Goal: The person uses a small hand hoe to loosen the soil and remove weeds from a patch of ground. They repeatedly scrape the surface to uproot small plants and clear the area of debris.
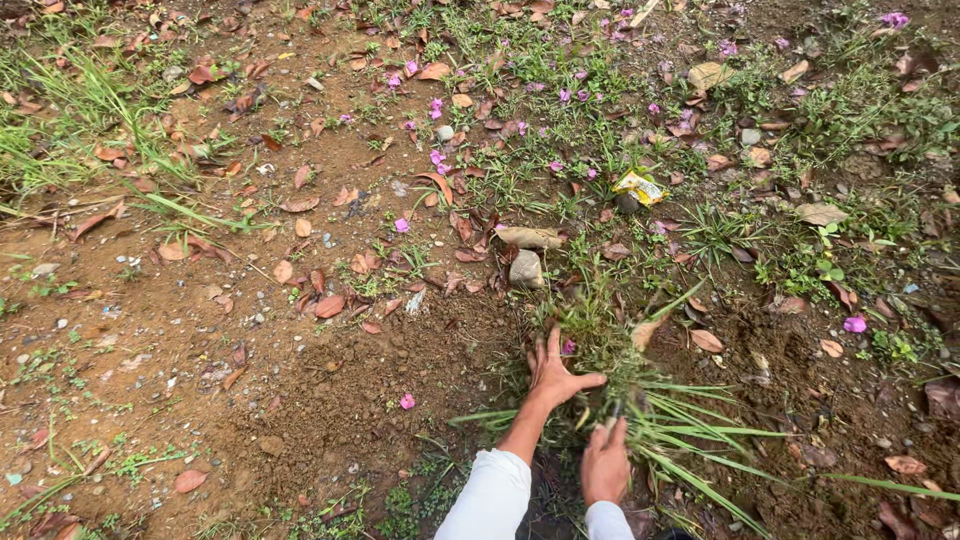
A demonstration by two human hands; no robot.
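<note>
Soft, even daylight covers the ground, bright without glare. Shadows are faint and short, tucked under leaves and beneath the grass clump (620,390). Focus holds sharp across near and far soil. The wide lens bends the far corners slightly; no motion blur shows.

right hand (605,462) fingertips buried in grass clump (610,350), white sleeves (490,500) cut by bottom edge — yellow wrapper (640,186) too small to read

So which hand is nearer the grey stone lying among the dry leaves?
Left. The left hand lies spread on the grass clump directly below the grey stone. The right hand sits lower in the picture, at the clump's base, farther from the stone.
</note>
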